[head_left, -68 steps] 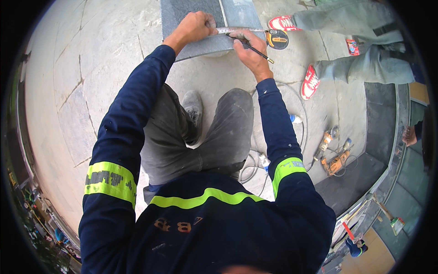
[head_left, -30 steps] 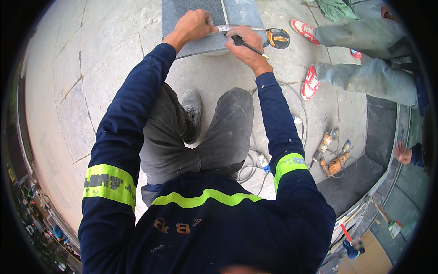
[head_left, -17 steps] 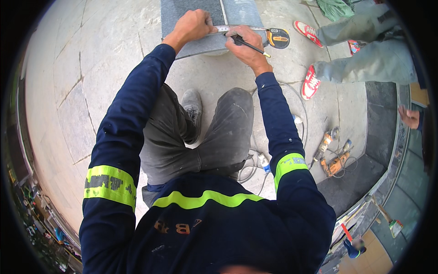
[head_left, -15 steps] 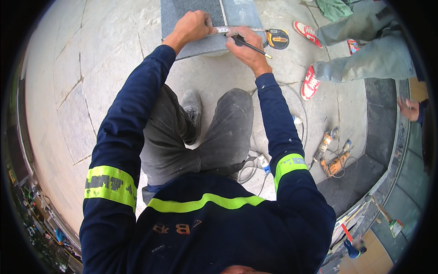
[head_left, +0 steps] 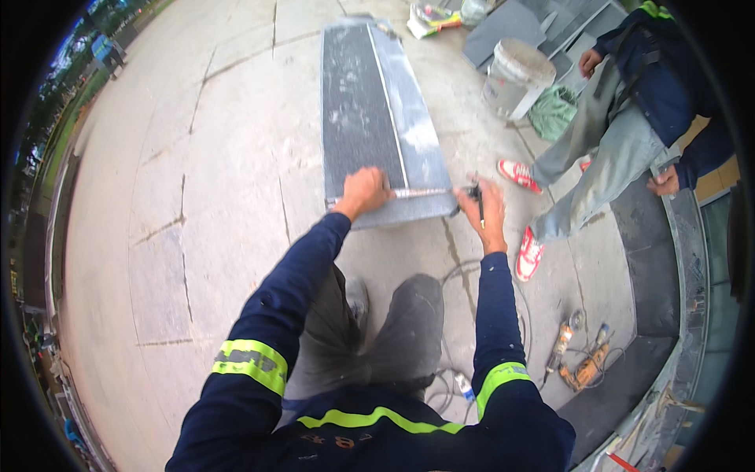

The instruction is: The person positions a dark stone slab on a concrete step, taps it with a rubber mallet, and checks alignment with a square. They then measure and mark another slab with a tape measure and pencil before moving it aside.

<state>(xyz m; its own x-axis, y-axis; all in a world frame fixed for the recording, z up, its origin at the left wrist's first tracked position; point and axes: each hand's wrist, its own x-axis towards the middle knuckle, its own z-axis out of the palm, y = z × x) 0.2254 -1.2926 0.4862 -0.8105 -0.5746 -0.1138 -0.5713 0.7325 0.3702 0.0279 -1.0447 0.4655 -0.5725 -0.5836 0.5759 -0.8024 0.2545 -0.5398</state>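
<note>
A long stone slab (head_left: 354, 118) lies ahead of me, dark grey on the left with a paler grey strip (head_left: 413, 118) on its right. Across its near end runs a tape measure's pale blade (head_left: 425, 192). My left hand (head_left: 366, 191) is closed on the blade at the left, resting on the slab. At the slab's right corner, my right hand (head_left: 489, 211) grips a black pencil (head_left: 481, 211) that points down toward me. The fingers sit by the blade's right end, and the tape's case is mostly hidden there.
On the right stands a person (head_left: 605, 149) in pale jeans and red-and-white shoes. Beyond are a white bucket (head_left: 519, 75), green cloth (head_left: 554, 112) and grey tile pieces (head_left: 503, 35). Power tools (head_left: 586, 366) and looping cables (head_left: 452, 385) lie on the floor at lower right.
My view has tilted up, so more of the slab, the bucket and the person show. My right hand has moved right along the blade, to where the yellow-and-black tape case was.
</note>
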